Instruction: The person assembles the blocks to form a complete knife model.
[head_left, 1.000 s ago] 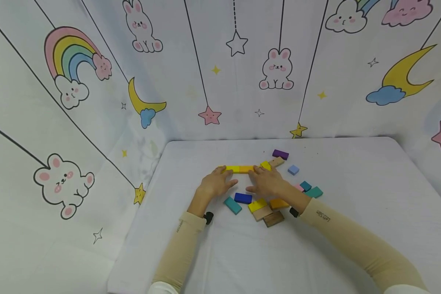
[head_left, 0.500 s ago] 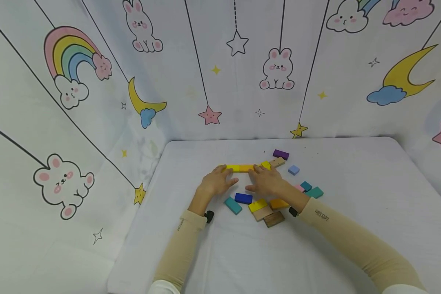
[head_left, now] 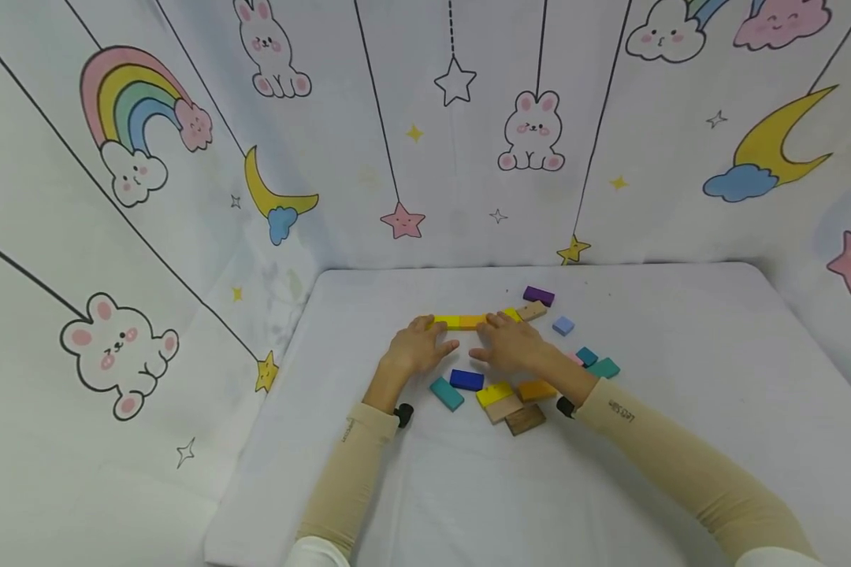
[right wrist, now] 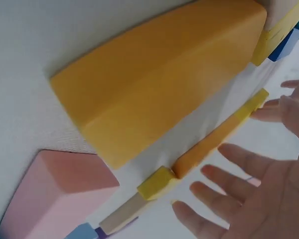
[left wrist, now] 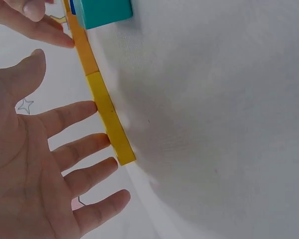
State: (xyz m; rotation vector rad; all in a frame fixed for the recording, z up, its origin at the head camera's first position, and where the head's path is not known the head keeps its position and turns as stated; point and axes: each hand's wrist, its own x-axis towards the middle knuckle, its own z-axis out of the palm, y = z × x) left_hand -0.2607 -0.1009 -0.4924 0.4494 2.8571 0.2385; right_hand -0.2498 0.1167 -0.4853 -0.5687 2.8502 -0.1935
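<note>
Yellow block (head_left: 447, 322) and orange block (head_left: 472, 322) end to end in a straight row on the worktop (head_left: 468, 488), with the long axis from left to right, across the reach of both arms. Nearer the yellow block: left hand (head_left: 417, 350), fingers straight and spread, with index and middle tips apparently against the long edge in the left wrist view. Nearer the orange block: right hand (head_left: 510, 344), fingers likewise extended and spread, at or just beside the long edge; as to firm contact, cannot tell. No pinching visible; both thumbs apart from the row, on its near side. Beyond the orange block's right end: second yellow block (right wrist: 157, 183), seemingly touching and slightly out of line, then a wooden block (right wrist: 124, 211). Judged decisive for any move: fingertips of both hands ranged along the long axis rather than closed across it
</note>
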